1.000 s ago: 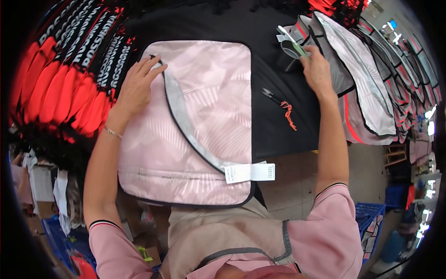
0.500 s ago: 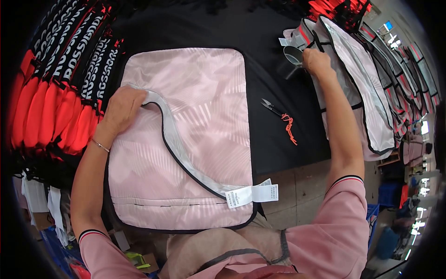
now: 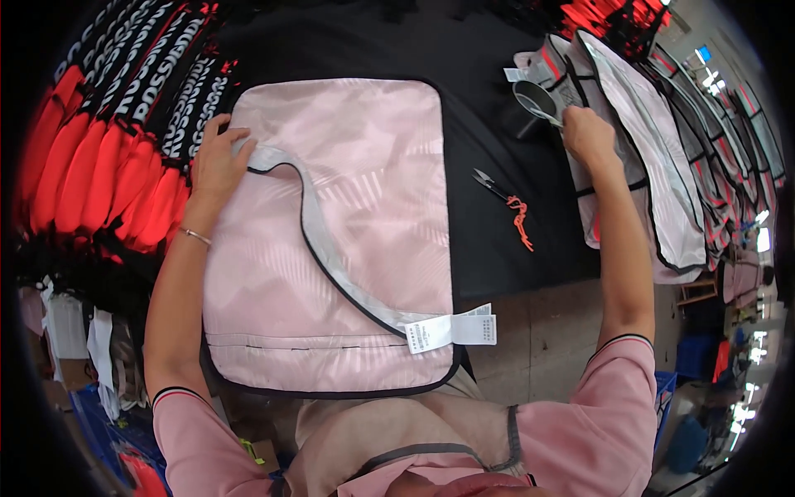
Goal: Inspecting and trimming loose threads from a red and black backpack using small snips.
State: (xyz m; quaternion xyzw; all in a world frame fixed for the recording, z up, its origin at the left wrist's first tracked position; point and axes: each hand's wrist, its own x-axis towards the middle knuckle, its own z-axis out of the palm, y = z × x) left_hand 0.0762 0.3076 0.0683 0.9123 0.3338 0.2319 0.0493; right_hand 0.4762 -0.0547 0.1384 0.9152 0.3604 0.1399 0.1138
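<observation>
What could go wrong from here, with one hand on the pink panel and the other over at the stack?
1. The pink panel overhangs the table's near edge; only the left hand pins it, so it might slide off.
2. The snips lie open on the table beside the panel and could snag fabric or nick the right hand coming back.
3. The right hand reaches into the stack, which may shift.

A pink fabric panel point(image 3: 331, 232) is pressed flat at its upper-left edge by the left hand point(image 3: 217, 161); a grey strip point(image 3: 331, 257) is laid across it. A stack of grey pieces point(image 3: 629, 141) is touched by the right hand point(image 3: 586, 132); thread snips point(image 3: 490, 185) lie between.
</observation>
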